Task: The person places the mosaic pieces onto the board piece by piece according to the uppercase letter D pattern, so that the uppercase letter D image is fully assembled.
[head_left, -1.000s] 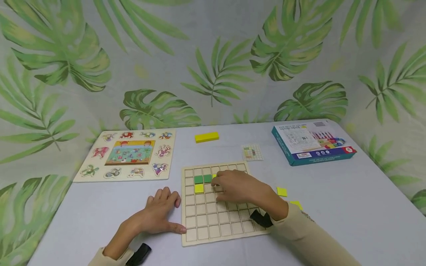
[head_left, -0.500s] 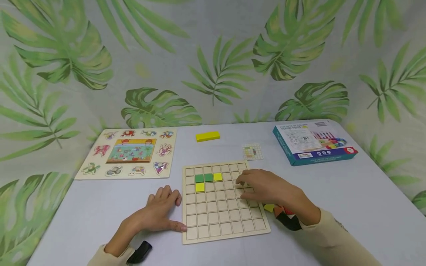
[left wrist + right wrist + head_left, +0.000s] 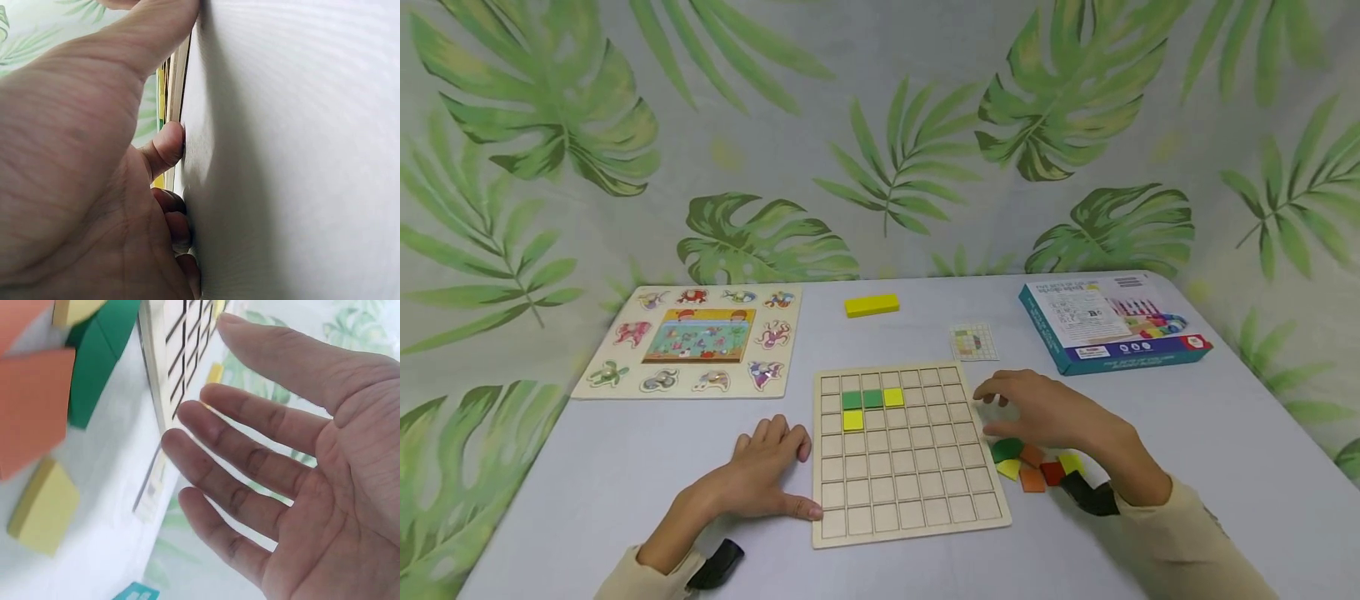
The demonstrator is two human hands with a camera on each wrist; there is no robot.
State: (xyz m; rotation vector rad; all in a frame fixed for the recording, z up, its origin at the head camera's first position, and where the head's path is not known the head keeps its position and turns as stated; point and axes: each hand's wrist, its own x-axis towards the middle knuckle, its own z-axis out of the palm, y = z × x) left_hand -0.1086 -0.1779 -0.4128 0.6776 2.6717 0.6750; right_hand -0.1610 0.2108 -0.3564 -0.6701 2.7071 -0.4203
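Observation:
A wooden grid board (image 3: 910, 467) lies on the table. Two green tiles (image 3: 862, 399) and a yellow tile (image 3: 893, 397) sit side by side in its second row, with another yellow tile (image 3: 853, 420) below the left green one. My left hand (image 3: 762, 477) rests on the table, its thumb touching the board's lower left edge. Just beyond the right edge hovers my right hand (image 3: 1048, 410), fingers spread and holding nothing in the right wrist view. Below it lie loose green pieces (image 3: 103, 353), orange tiles (image 3: 1032, 480), a red tile (image 3: 1052, 474) and yellow tiles (image 3: 1071, 462).
Behind the board are a small pattern card (image 3: 974, 342) and a yellow block (image 3: 872, 306). An animal peg puzzle (image 3: 625, 367) lies at the back left. A teal-sided box (image 3: 1112, 323) lies at the back right, before a leaf-print cloth (image 3: 917, 242).
My right hand has let go of the yellow tile in the second row and moved right, off the board. The loose tiles now show beneath it. The left hand stays put.

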